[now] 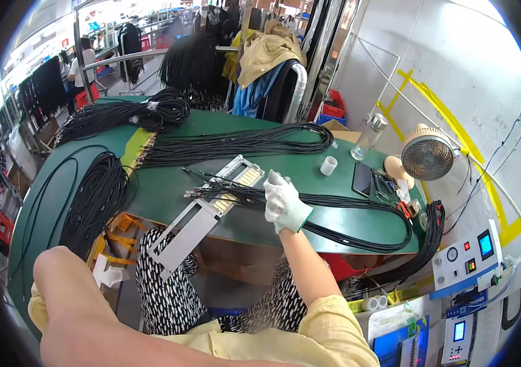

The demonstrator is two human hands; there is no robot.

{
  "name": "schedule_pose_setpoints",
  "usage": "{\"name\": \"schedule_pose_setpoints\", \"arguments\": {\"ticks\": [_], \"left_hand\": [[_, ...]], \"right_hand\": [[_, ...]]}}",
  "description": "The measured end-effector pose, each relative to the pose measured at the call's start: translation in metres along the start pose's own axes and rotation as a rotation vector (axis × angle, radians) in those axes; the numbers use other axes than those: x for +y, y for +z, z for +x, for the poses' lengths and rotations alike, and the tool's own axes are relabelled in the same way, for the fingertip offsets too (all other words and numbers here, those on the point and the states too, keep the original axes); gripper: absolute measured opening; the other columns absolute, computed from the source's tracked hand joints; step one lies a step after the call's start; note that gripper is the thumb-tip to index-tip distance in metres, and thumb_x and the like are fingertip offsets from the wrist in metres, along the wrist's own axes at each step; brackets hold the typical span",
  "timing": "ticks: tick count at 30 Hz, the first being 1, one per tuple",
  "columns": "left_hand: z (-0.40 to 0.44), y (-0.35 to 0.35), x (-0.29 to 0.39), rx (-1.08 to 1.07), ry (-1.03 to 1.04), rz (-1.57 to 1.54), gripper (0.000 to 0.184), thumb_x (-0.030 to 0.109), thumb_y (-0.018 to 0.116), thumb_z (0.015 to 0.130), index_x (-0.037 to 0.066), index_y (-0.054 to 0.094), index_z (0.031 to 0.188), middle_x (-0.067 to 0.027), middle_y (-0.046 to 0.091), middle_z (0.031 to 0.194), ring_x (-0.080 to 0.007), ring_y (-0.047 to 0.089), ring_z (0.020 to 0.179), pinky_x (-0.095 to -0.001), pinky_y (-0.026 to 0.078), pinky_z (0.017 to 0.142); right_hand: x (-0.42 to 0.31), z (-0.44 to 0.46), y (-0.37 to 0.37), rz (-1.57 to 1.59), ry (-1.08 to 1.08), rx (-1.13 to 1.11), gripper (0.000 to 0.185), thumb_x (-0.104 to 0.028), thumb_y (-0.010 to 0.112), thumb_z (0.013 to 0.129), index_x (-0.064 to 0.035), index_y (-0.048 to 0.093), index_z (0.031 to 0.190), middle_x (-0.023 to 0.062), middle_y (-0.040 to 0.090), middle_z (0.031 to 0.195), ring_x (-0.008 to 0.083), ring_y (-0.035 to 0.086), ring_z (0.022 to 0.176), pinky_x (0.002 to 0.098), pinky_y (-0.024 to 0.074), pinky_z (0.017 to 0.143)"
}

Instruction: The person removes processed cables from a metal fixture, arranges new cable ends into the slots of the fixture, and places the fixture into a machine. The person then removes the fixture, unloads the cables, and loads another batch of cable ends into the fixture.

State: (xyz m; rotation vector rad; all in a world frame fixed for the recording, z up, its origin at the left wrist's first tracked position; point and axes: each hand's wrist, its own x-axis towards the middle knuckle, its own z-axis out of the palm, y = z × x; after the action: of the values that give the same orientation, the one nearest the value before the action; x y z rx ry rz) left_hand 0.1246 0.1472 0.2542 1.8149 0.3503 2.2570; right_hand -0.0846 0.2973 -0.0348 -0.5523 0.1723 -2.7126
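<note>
My right hand [285,203], in a white glove with a green cuff, is closed around a bundle of thin black cables [358,202] over the green table. To the right of the hand the bundle loops round near the table edge. Its loose ends, with small pale connector tips, lie to the left across a metal fixture [190,241] with a row of yellowish slots. This fixture slants over the table's front edge toward my lap. Of my left side only the bent bare arm [77,287] shows; the left hand is out of sight.
More black cable bundles [230,145] lie at the back and left of the green table [254,229]. On the right are a white cup [329,166], a glass bottle [369,137], a phone [362,178], hand tools [387,186] and a fan [427,153]. A control box [467,260] stands lower right.
</note>
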Motion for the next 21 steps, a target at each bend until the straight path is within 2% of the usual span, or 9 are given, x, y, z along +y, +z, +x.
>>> {"name": "schedule_pose_setpoints", "arguments": {"ticks": [1, 2, 5, 8, 15, 17, 21], "left_hand": [[0.0, 0.001, 0.0, 0.003, -0.005, -0.006, 0.08, 0.032, 0.067, 0.088, -0.015, 0.029, 0.141, -0.0306, 0.065, 0.109, -0.0416, 0.065, 0.105, -0.0542, 0.032, 0.108], [0.0, 0.002, 0.0, 0.006, -0.01, -0.012, 0.08, 0.033, 0.067, 0.088, -0.015, 0.029, 0.14, -0.0307, 0.065, 0.109, -0.0415, 0.065, 0.105, -0.0541, 0.031, 0.108], [0.0, 0.004, 0.001, 0.01, -0.025, -0.025, 0.08, 0.033, 0.066, 0.088, -0.015, 0.03, 0.14, -0.0308, 0.064, 0.11, -0.0413, 0.065, 0.105, -0.054, 0.031, 0.109], [0.0, 0.006, 0.001, 0.007, -0.035, -0.038, 0.08, 0.034, 0.066, 0.088, -0.015, 0.03, 0.14, -0.031, 0.064, 0.11, -0.0412, 0.065, 0.105, -0.0538, 0.03, 0.109], [0.002, 0.008, 0.0, 0.007, -0.066, -0.079, 0.079, 0.036, 0.064, 0.089, -0.016, 0.031, 0.139, -0.0314, 0.064, 0.111, -0.0407, 0.065, 0.105, -0.0534, 0.029, 0.11], [0.002, 0.009, 0.0, 0.005, -0.074, -0.088, 0.079, 0.036, 0.064, 0.089, -0.016, 0.032, 0.138, -0.0315, 0.064, 0.111, -0.0406, 0.065, 0.105, -0.0533, 0.029, 0.11], [0.004, 0.01, -0.001, -0.002, -0.091, -0.109, 0.079, 0.037, 0.063, 0.089, -0.016, 0.032, 0.138, -0.0317, 0.063, 0.111, -0.0403, 0.065, 0.105, -0.0531, 0.028, 0.11]], "right_hand": [[0.001, 0.001, -0.005, -0.158, -0.157, 0.071, 0.022, -0.023, 0.055, 0.096, -0.0037, 0.057, 0.105, 0.0102, 0.061, 0.089, 0.0234, 0.062, 0.075, 0.0342, 0.0528, 0.061], [-0.001, 0.0, -0.003, 0.057, -0.035, 0.046, 0.023, -0.024, 0.055, 0.095, -0.0038, 0.057, 0.106, 0.0106, 0.061, 0.089, 0.0243, 0.062, 0.074, 0.0359, 0.0529, 0.06], [-0.003, -0.002, 0.007, 0.138, 0.089, 0.012, 0.024, -0.025, 0.054, 0.096, -0.0036, 0.057, 0.106, 0.0105, 0.061, 0.089, 0.0244, 0.062, 0.074, 0.0355, 0.0531, 0.059], [-0.005, -0.002, -0.007, 0.003, -0.02, 0.076, 0.024, -0.025, 0.054, 0.096, -0.0033, 0.057, 0.106, 0.0105, 0.061, 0.089, 0.0244, 0.063, 0.074, 0.0351, 0.0533, 0.059], [-0.004, -0.003, -0.014, 0.082, -0.032, 0.088, 0.025, -0.025, 0.055, 0.095, -0.0034, 0.056, 0.106, 0.0107, 0.061, 0.089, 0.0245, 0.063, 0.073, 0.0356, 0.0526, 0.057], [-0.006, -0.001, -0.016, 0.103, 0.056, -0.013, 0.025, -0.026, 0.055, 0.095, -0.0028, 0.056, 0.106, 0.0107, 0.061, 0.089, 0.0245, 0.062, 0.073, 0.0355, 0.0521, 0.057], [-0.008, -0.001, -0.016, 0.151, 0.151, -0.074, 0.026, -0.026, 0.054, 0.095, -0.0022, 0.057, 0.105, 0.0106, 0.061, 0.088, 0.0247, 0.062, 0.073, 0.0351, 0.0521, 0.058]]}}
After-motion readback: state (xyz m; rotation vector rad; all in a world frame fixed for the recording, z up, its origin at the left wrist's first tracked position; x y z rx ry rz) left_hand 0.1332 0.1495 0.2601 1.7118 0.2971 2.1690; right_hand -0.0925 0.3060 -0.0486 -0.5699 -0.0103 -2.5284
